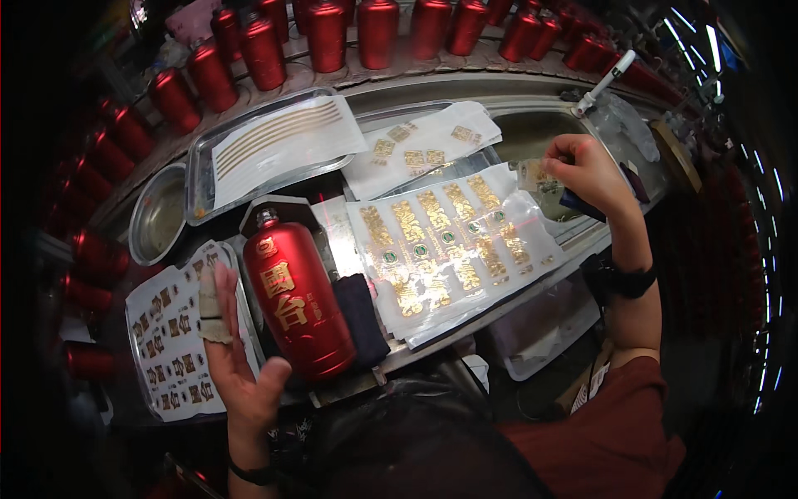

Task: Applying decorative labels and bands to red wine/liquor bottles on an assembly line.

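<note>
A glossy red bottle (320,333) with gold characters lies tilted in front of me, its neck pointing away, beside a dark folded cloth (362,320). Along its left side my left hand (241,366) is held with fingers stretched and thumb apart, gripping nothing; a pale wrap covers part of its fingers. Whether that hand touches the bottle I cannot tell. Out to the right, my right hand (586,170) pinches a small clear decal (532,175) with gold print. Below it lies a white sheet (532,224) of gold decals with small green round marks.
More decal sheets lie at the left (162,333) and upper middle (366,175). A metal tray (195,200) holds a sheet of gold strips, near a metal bowl (158,208). Red bottles (378,33) line the back ledge. A white marker-like stick (607,79) leans by the basin (532,133).
</note>
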Demonstrator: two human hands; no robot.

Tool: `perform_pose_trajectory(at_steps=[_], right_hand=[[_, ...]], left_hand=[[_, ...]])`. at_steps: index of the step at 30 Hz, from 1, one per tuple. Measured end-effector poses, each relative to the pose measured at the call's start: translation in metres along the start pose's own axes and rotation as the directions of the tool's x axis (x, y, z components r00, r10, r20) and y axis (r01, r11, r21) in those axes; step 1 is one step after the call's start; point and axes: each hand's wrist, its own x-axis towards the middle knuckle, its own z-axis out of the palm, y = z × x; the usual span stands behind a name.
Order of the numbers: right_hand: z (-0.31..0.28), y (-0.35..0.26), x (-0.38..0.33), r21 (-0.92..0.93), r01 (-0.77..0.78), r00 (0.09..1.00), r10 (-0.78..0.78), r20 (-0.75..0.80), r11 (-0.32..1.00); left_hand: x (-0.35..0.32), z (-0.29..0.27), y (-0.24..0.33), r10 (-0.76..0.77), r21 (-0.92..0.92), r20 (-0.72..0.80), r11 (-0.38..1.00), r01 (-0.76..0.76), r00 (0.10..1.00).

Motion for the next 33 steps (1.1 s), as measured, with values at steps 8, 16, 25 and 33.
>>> perform_pose_trajectory(at_steps=[8, 16, 25, 33], right_hand=[[0.015, -0.162, -0.052, 0.466, 0.268, 0.877, -0.413, 0.245, 0.843], [0.057, -0.161, -0.092, 0.519, 0.26, 0.848, -0.449, 0.281, 0.815], [0.154, -0.143, -0.106, 0.73, -0.06, 0.925, -0.237, 0.297, 0.681], [0.167, -0.139, -0.101, 0.731, -0.169, 0.927, -0.145, 0.346, 0.661]], left_hand=[[0.042, 0.033, 0.04, 0.042, -0.086, 0.238, 0.996, -0.022, 0.97], [0.003, -0.004, 0.043, -0.197, -0.113, 0.371, 0.961, 0.254, 0.908], [-0.027, -0.029, -0.008, -0.403, -0.258, 0.095, 0.873, 0.414, 0.91], [-0.023, -0.02, -0.022, -0.384, -0.308, 0.051, 0.872, 0.381, 0.922]])
